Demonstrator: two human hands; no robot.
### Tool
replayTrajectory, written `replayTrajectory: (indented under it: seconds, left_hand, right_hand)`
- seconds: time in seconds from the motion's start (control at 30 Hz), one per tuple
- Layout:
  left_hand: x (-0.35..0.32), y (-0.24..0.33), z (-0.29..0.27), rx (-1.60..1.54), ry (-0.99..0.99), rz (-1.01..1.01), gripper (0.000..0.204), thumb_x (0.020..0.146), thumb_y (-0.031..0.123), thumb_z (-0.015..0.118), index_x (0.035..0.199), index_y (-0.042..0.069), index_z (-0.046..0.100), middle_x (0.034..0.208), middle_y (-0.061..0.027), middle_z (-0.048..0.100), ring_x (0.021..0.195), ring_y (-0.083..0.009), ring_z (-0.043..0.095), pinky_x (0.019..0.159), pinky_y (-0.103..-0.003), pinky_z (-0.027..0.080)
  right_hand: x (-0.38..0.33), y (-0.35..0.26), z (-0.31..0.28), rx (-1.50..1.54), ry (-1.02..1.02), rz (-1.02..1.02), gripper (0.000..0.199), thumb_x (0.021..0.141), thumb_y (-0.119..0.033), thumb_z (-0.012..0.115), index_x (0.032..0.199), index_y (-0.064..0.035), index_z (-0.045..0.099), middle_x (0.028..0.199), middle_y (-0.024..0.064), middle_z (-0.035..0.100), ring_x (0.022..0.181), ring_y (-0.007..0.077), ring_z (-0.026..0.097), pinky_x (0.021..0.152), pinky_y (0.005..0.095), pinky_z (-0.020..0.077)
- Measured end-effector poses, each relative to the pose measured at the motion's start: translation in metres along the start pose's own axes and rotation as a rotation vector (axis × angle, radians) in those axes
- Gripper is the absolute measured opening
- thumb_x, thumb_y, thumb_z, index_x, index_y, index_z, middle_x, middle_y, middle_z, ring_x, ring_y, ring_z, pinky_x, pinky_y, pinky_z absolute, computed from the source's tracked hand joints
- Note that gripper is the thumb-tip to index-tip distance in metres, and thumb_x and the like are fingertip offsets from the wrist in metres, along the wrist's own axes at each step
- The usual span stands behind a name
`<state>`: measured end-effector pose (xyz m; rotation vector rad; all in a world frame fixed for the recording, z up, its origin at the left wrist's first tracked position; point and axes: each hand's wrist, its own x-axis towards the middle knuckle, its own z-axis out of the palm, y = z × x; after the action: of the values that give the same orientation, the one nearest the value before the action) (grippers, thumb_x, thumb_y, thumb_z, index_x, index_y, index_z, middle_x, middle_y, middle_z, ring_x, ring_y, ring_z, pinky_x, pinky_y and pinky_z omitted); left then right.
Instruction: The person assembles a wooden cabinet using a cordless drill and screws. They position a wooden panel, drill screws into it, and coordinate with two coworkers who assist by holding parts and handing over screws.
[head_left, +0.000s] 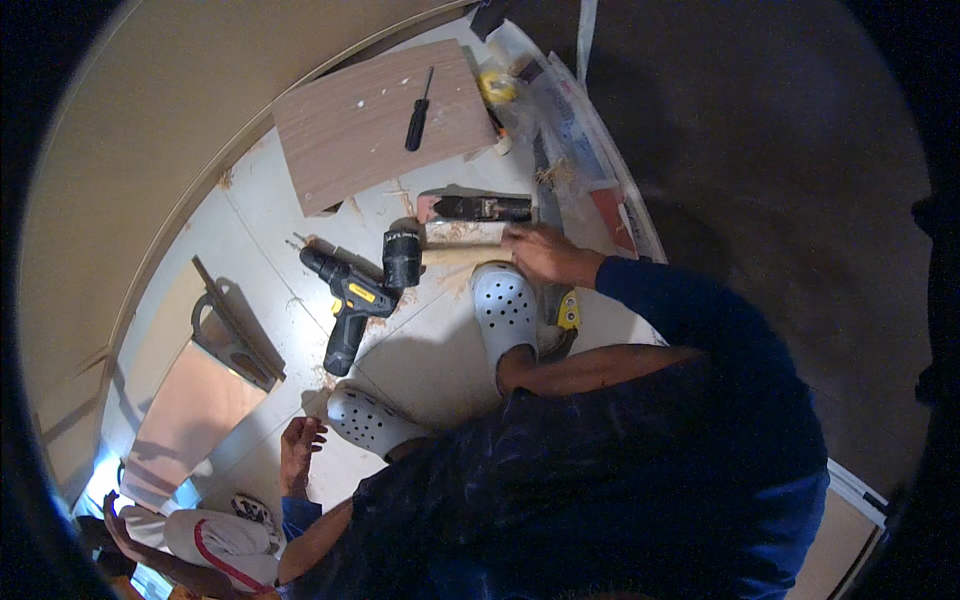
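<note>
— While the person crouched on the pale floor (270,215), where did the right hand (545,253) rest?

— It lay palm down, fingers spread and gripping nothing, on the right end of a short wooden block (462,244). The block lay flat on the floor, its long axis running left to right across the picture, just above the toe of a white perforated clog (505,310).

— And the left hand (300,450)?

— Well apart from the right, low in the frame, fingers loosely curled and empty, beside the second white clog (368,420).

— What lay near the block?

— A dark hand plane (478,208) sat just beyond it, parallel to it. At the block's left end stood the black battery pack (402,258) of a yellow-and-black cordless drill (350,300); the drill lay on its side, its chuck pointing up and left, its grip running down toward the person.

— Farther off?

— A black screwdriver (418,100) rested on a brown board (375,120), its tip pointing away from the person. A handsaw (228,335) lay at the left beside a reddish panel (190,415). A yellow tape measure (568,312) sat by the right foot. Another person's arm (160,560) showed in the lower left corner.
</note>
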<state>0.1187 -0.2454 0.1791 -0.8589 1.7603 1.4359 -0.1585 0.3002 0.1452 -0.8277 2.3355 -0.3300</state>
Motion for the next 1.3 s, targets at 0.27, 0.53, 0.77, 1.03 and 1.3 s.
replayTrajectory:
  seconds: [0.27, 0.53, 0.77, 1.03, 1.3]
  left_hand:
    - [0.003, 0.001, 0.003, -0.018, -0.028, -0.034, 0.053, 0.099, 0.055, 0.063, 0.109, 0.003, 0.066, 0.096, -0.0087, 0.072, 0.084, -0.0166, 0.067, 0.073, -0.031, 0.053]
    - [0.000, 0.017, -0.002, -0.009, 0.048, 0.022, 0.053, 0.099, 0.054, 0.062, 0.111, 0.002, 0.066, 0.097, -0.0099, 0.072, 0.085, -0.0182, 0.067, 0.074, -0.032, 0.053]
    - [-0.006, 0.009, 0.000, 0.028, 0.032, -0.101, 0.055, 0.099, 0.054, 0.063, 0.112, 0.001, 0.065, 0.098, -0.0115, 0.073, 0.082, -0.0188, 0.069, 0.073, -0.032, 0.054]
    - [-0.004, 0.024, -0.002, -0.026, 0.081, -0.124, 0.049, 0.098, 0.049, 0.066, 0.110, 0.001, 0.065, 0.097, -0.0115, 0.074, 0.081, -0.0185, 0.069, 0.072, -0.032, 0.054]
    - [0.000, 0.018, 0.005, -0.027, 0.024, -0.164, 0.050, 0.100, 0.050, 0.063, 0.111, 0.001, 0.066, 0.096, -0.0109, 0.074, 0.080, -0.0176, 0.069, 0.071, -0.032, 0.054]
  right_hand:
    - [0.065, 0.052, -0.105, 0.426, 0.709, 0.323, 0.041, 0.097, -0.029, 0.066, 0.123, 0.0028, 0.063, 0.111, 0.0211, 0.070, 0.106, 0.0377, 0.068, 0.093, 0.0453, 0.0534]
    - [0.139, 0.024, -0.074, 0.859, 0.610, 0.126, 0.047, 0.096, -0.030, 0.070, 0.124, 0.0064, 0.060, 0.116, 0.0225, 0.069, 0.112, 0.0309, 0.066, 0.095, 0.0424, 0.0505]
    - [0.103, -0.053, -0.049, 0.794, 0.684, 0.108, 0.048, 0.099, -0.023, 0.066, 0.136, 0.0041, 0.053, 0.113, 0.0180, 0.064, 0.102, 0.0249, 0.062, 0.087, 0.0394, 0.0506]
    - [0.100, -0.047, -0.057, 0.824, 0.535, 0.154, 0.047, 0.099, -0.026, 0.066, 0.134, 0.0023, 0.055, 0.118, 0.0226, 0.064, 0.107, 0.0332, 0.063, 0.091, 0.0429, 0.0500]
    - [0.115, 0.064, -0.107, 0.284, 0.786, 0.307, 0.067, 0.094, -0.020, 0.071, 0.151, -0.0060, 0.039, 0.147, 0.0256, 0.048, 0.136, 0.0442, 0.048, 0.112, 0.0489, 0.0414]
